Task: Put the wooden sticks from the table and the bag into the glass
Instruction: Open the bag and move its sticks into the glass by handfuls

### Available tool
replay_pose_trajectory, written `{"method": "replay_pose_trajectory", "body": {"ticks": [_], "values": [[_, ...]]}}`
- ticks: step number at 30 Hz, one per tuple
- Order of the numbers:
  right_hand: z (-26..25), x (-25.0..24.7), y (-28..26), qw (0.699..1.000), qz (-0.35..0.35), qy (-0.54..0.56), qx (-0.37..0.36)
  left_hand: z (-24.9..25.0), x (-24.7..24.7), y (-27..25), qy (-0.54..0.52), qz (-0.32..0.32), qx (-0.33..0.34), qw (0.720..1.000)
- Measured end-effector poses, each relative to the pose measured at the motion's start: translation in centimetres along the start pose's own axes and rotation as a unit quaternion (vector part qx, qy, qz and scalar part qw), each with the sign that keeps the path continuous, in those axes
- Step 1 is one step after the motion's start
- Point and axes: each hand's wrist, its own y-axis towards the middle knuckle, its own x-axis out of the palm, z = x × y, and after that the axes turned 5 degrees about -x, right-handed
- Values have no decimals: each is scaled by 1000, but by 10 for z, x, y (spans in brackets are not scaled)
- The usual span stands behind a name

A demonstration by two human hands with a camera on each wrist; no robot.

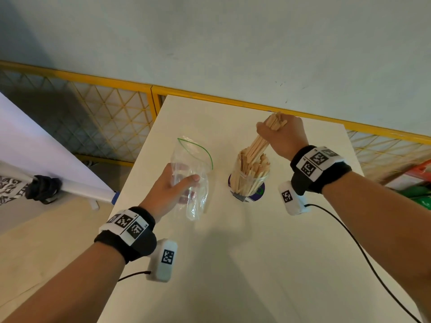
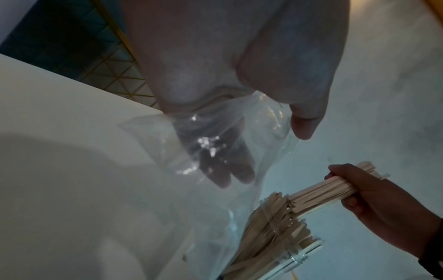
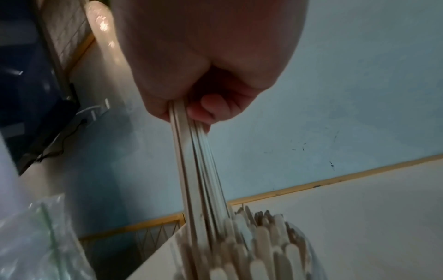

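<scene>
At seven o'clock, the left hand (image 1: pixel 171 185) is holding the clear, seemingly emptied zip-top plastic bag (image 1: pixel 191 169). At one o'clock, the right hand (image 1: pixel 281 134) is gripping pale wooden sticks (image 1: pixel 263 142), lowering them into the crowded clear glass (image 1: pixel 250 180). Next, I'd say, comes loosening that grip.

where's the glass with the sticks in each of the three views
Head: the glass stands right of centre on the table, under the right hand.
Left wrist: bottom edge, right of centre, partly behind the bag.
Right wrist: bottom right, rim only.
Shared landmark: the bundle of sticks the right hand grips, lower ends in the glass.
</scene>
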Motion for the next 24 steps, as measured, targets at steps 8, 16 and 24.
{"method": "replay_pose_trajectory", "body": {"ticks": [8,16,24], "values": [[-4,4,-2,997,-22,-39,-60,-2,4,9,3,15,17,1000],[5,8,-3,999,-21,-5,-25,-1,6,6,30,-4,35,999],[2,4,-2,995,-67,-70,-39,2,5,3,38,-9,38,999]]}}
